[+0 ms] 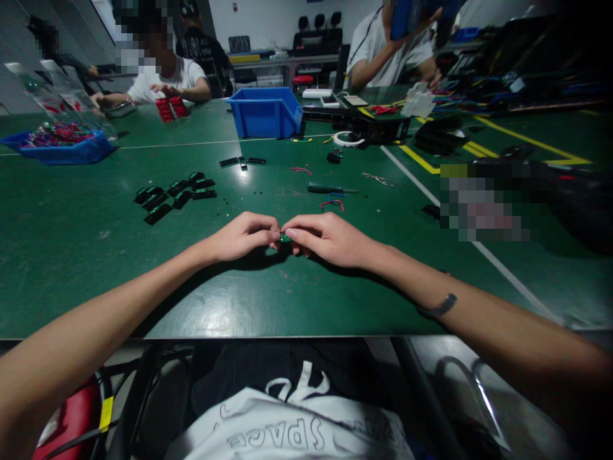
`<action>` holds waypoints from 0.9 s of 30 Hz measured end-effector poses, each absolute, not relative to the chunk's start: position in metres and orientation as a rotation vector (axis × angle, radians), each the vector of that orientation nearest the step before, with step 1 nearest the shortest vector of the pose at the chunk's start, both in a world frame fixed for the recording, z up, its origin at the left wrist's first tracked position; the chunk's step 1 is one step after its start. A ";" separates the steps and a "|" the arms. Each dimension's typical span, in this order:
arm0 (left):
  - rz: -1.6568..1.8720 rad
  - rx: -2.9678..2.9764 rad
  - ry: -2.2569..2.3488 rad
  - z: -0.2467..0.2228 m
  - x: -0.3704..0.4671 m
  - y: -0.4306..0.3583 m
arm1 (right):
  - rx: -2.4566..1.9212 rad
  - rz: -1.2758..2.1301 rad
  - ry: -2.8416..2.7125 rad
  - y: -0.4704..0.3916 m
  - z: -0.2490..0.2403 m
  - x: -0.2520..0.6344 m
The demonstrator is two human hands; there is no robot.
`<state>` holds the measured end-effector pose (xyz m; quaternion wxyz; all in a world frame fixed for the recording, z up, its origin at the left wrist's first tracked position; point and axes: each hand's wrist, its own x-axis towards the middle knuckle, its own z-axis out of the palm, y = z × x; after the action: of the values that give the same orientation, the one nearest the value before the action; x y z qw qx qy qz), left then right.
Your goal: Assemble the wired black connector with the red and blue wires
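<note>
- Green component (285,238): one, small, shiny, partly hidden by fingers, over the table (215,300)
- Left hand (246,236), right hand (330,239): two, both pinching it between thumb and fingers
- Screwdriver (325,188): one, beyond them

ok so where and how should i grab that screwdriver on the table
I'd take the screwdriver by its thick handle, from above, fingers closing across it: it lies flat and crosswise, thin shaft pointing right, wires close on the near side.

Glossy green tabletop (239,297), seemingly smooth
</note>
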<state>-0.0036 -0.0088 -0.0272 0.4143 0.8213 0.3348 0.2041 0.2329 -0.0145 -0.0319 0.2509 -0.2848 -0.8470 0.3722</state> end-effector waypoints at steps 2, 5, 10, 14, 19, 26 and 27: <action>0.513 2.065 0.845 -0.027 -0.004 -0.009 | -0.778 1.014 -2.310 -0.015 -0.031 0.233; 0.510 2.075 0.850 -0.028 -0.003 -0.009 | -0.781 1.014 -2.311 -0.015 -0.031 0.233; 0.521 2.073 0.864 -0.028 -0.002 -0.009 | -0.779 1.009 -2.313 -0.015 -0.031 0.233; 0.523 2.076 0.870 -0.028 -0.002 -0.010 | -0.773 1.012 -2.316 -0.015 -0.031 0.234; 0.528 2.085 0.878 -0.028 -0.001 -0.010 | -0.771 1.015 -2.315 -0.015 -0.030 0.234; 0.535 2.076 0.866 -0.030 -0.001 -0.009 | -0.765 1.030 -2.310 -0.014 -0.032 0.234; 0.535 2.073 0.865 -0.030 -0.001 -0.009 | -0.765 1.030 -2.309 -0.014 -0.032 0.234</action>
<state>-0.0014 -0.0093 -0.0299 0.4042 0.8212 0.3425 0.2120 0.2337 -0.0143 -0.0318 0.2472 -0.2807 -0.8469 0.3778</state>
